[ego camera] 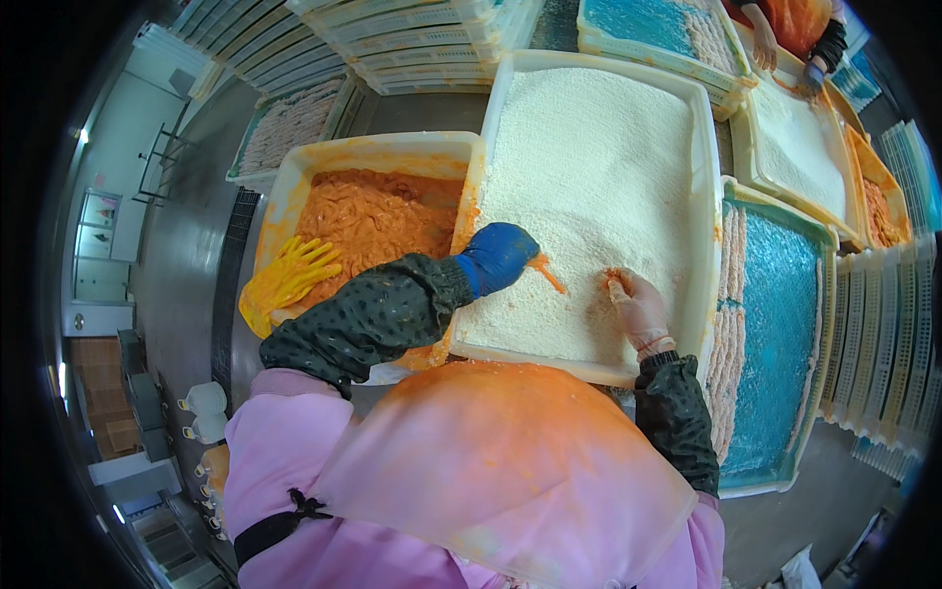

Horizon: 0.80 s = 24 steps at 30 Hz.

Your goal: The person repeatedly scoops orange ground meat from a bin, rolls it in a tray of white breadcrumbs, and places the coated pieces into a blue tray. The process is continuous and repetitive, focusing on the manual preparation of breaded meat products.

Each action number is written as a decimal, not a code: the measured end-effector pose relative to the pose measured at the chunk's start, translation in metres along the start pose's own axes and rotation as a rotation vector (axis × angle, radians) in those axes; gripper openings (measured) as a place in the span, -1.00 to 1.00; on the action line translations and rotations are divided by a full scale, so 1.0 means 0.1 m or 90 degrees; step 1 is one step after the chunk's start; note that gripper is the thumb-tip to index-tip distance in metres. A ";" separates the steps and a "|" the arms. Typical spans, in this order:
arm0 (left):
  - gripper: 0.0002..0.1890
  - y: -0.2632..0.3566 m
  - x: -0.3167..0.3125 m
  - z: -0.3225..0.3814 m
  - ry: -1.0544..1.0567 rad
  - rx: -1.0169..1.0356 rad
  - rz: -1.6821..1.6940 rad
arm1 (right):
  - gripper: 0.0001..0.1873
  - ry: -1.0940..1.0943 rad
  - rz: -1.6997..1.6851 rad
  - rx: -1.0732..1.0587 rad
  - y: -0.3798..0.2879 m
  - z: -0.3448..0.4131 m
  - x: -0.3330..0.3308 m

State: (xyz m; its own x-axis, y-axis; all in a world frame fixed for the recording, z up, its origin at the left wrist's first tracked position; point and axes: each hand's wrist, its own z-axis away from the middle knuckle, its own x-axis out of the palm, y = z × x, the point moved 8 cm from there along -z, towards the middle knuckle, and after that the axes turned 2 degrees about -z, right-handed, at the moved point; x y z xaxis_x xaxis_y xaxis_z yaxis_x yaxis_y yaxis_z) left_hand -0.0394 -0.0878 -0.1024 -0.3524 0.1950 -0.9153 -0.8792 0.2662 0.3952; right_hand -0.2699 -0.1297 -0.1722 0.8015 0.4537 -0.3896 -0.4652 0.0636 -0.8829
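Observation:
My left hand [499, 258], in a blue glove, is closed in a fist above the near left part of a white tub [708, 169] of pale crumbs [589, 140]. A thin orange-coated strip [548, 275] hangs out of that fist towards the crumbs. In a translucent glove, my right hand [639, 303] has its fingertips drawn together at the crumbs. Orange shows at those fingertips; whether it is a held piece or a smear is unclear. Left of the crumbs, a second tub [375, 149] holds wet orange-coated strips [368, 221].
A yellow rubber glove [287, 283] lies over the orange tub's left rim. To the right, a blue-lined tray [780, 346] bears rows of crumbed strips [725, 383]. Stacked crates [419, 44] stand behind. A co-worker's hands [765, 48] are at another crumb tub [798, 147].

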 end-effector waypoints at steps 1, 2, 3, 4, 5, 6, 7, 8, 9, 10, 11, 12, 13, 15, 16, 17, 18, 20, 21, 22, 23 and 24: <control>-0.81 -0.04 0.02 0.02 0.019 0.007 -0.070 | -0.70 0.011 -0.003 -0.004 0.02 0.00 -0.01; -0.83 -0.06 0.02 0.04 0.049 0.027 -0.075 | -0.70 0.013 0.015 -0.008 0.04 -0.01 -0.01; -0.84 -0.06 0.00 0.05 0.056 0.034 -0.125 | -0.71 0.013 0.036 -0.015 0.03 -0.02 -0.02; -0.84 -0.05 -0.02 0.07 0.062 0.040 -0.175 | -0.71 0.011 0.056 -0.022 0.02 -0.03 -0.02; -0.84 -0.04 -0.05 0.10 0.069 0.045 -0.225 | -0.71 0.006 0.058 -0.016 0.01 -0.02 -0.01; -0.84 -0.04 -0.07 0.13 0.078 0.041 -0.202 | -0.71 0.000 0.062 -0.012 -0.08 -0.01 -0.03; -0.84 -0.04 -0.10 0.17 0.087 0.036 -0.179 | -0.71 -0.007 0.067 -0.009 -0.14 0.00 -0.03; -0.83 -0.04 -0.13 0.21 0.096 0.030 -0.156 | -0.72 0.001 0.053 -0.016 -0.13 0.00 -0.03; -0.83 -0.06 -0.14 0.25 0.095 0.010 -0.147 | -0.73 0.009 0.038 -0.024 -0.11 0.02 -0.02; -0.82 -0.08 -0.16 0.28 0.093 -0.011 -0.139 | -0.73 0.016 0.023 -0.032 -0.10 0.02 -0.01; -0.82 -0.10 -0.19 0.31 0.092 -0.033 -0.130 | -0.74 0.014 0.006 -0.028 -0.09 0.02 0.00; -0.81 -0.08 -0.28 0.34 0.122 -0.024 -0.115 | -0.74 0.014 -0.009 -0.022 -0.10 0.03 0.01; -0.81 -0.05 -0.42 0.38 0.151 -0.016 -0.100 | -0.75 0.015 -0.027 -0.015 -0.14 0.04 0.01; -0.82 0.01 -0.63 0.43 0.195 -0.002 -0.082 | -0.74 0.023 0.102 -0.129 -0.49 0.07 0.03; -0.84 0.03 -0.71 0.43 0.208 0.006 -0.077 | -0.74 0.029 0.166 -0.185 -0.65 0.10 0.08; -0.85 0.04 -0.75 0.43 0.221 0.016 -0.071 | -0.72 0.026 0.202 -0.190 -0.65 0.09 0.18; -0.87 0.05 -0.68 0.37 0.170 0.012 -0.133 | -0.70 0.024 0.239 -0.196 -0.65 0.07 0.30; -0.91 0.06 -0.50 0.25 0.071 -0.007 -0.262 | -0.66 -0.005 0.292 -0.180 -0.91 0.09 0.52; -0.92 0.04 -0.40 0.19 0.073 0.000 -0.328 | -0.66 -0.023 0.302 -0.165 -0.92 0.06 0.61; -0.93 0.01 -0.26 0.14 0.074 0.006 -0.395 | -0.66 -0.043 0.311 -0.150 -0.88 0.04 0.70; -0.94 -0.02 -0.13 0.10 0.075 0.013 -0.462 | -0.66 -0.061 0.320 -0.135 -0.82 0.02 0.77; -0.93 -0.09 -0.05 0.05 -0.008 -0.030 -0.509 | -0.70 -0.048 0.328 -0.144 -0.80 0.02 0.78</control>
State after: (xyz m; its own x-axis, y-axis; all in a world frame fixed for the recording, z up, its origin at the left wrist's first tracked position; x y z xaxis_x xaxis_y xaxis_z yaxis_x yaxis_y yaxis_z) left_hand -0.0283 -0.0867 -0.1009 0.3934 -0.0279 -0.9189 -0.8766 0.2899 -0.3841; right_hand -0.1711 -0.0974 -0.1318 0.4585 0.4388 -0.7728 -0.6903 -0.3718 -0.6207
